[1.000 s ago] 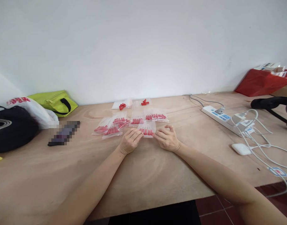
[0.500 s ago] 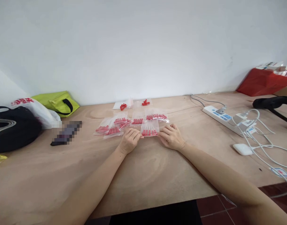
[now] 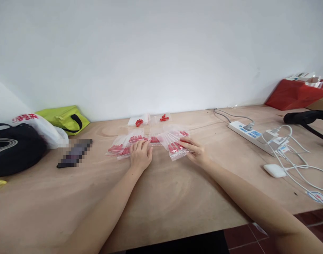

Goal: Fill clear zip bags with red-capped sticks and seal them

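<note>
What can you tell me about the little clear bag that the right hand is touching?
The clear bag is see-through and looks like thin, shiny plastic. Several red pieces sit toward its near end, with pale, slim shapes running back from them. It lies at a slant on the wooden table, its near end angled right, partly over another bag. Fingers of the right hand touch its right side; whether they grip it is unclear.
</note>
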The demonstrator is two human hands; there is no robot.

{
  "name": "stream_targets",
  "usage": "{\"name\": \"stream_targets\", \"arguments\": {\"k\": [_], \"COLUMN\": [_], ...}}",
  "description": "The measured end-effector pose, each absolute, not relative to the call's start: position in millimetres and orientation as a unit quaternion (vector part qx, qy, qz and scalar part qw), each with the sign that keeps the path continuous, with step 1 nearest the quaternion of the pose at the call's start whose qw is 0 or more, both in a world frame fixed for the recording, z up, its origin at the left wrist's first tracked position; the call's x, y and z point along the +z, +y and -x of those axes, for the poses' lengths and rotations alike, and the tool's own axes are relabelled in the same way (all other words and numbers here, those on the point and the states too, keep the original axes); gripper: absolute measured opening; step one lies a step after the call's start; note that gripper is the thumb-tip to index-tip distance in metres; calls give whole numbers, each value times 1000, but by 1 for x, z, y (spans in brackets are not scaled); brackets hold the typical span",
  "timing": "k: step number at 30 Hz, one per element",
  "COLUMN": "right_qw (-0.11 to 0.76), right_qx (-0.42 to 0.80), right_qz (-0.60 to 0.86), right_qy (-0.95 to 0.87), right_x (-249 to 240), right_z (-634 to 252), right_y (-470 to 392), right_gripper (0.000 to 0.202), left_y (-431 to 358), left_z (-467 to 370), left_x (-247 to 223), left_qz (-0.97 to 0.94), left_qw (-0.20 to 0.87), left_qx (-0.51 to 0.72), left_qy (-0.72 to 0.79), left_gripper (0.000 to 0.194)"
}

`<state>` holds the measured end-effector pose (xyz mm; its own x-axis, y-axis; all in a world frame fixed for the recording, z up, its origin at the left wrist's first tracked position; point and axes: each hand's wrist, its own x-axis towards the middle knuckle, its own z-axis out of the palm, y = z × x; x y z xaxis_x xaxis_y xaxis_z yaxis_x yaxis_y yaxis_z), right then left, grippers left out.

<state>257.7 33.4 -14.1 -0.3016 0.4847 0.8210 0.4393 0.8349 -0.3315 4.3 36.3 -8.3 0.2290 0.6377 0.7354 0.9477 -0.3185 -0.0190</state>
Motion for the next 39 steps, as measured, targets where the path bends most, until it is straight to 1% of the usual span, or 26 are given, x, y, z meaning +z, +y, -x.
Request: {"name": "stream_targets", "arguments": {"k": [3, 6, 9, 11, 14, 17, 25, 28, 30, 33, 35, 37, 39], "right_qw": [507, 481, 403, 341, 280, 258, 265, 273, 285, 308, 319, 331, 346], "right_qx": [18, 8, 12, 18, 15, 10, -21, -39, -61, -98, -112, -115, -121], "right_qz": [347, 442, 504, 524, 551, 568, 585, 592, 589, 549, 507, 475, 459], "right_qy": [-789, -757, -763, -780, -786, -782, -766, -757, -754, -771, -793, -807, -809], "right_x": [-13, -16, -18, -19, -20, -22, -29, -33, -34, -32, -30, -28, -27], "right_z": [-243, -223, -206, -198, -195, -200, -234, -246, -250, -252, -250, -246, -243], "right_y": [61, 92, 111, 114, 110, 105, 101, 98, 94, 84, 75, 66, 61], "right_gripper": [38, 42, 42, 39, 34, 34, 36, 35, 37, 50, 57, 55, 49], "left_y": [55, 73, 85, 89, 91, 91, 92, 90, 90, 87, 83, 76, 68], "left_z": [4, 22, 40, 48, 52, 51, 36, 33, 30, 18, 2, -18, -36], "left_x": [0, 9, 13, 12, 10, 9, 11, 11, 11, 8, 4, -1, -6], "left_qz": [704, 695, 695, 704, 723, 748, 767, 748, 736, 745, 771, 805, 838], "left_qw": [219, 150, 68, 37, 38, 49, 39, 62, 97, 168, 193, 190, 172], "left_qx": [-283, -203, -139, -116, -101, -98, -120, -138, -189, -305, -342, -342, -336], "left_qy": [-613, -673, -702, -700, -683, -655, -630, -646, -643, -569, -502, -446, -394], "left_gripper": [27, 36, 43, 46, 48, 45, 36, 34, 35, 36, 36, 38, 37]}}
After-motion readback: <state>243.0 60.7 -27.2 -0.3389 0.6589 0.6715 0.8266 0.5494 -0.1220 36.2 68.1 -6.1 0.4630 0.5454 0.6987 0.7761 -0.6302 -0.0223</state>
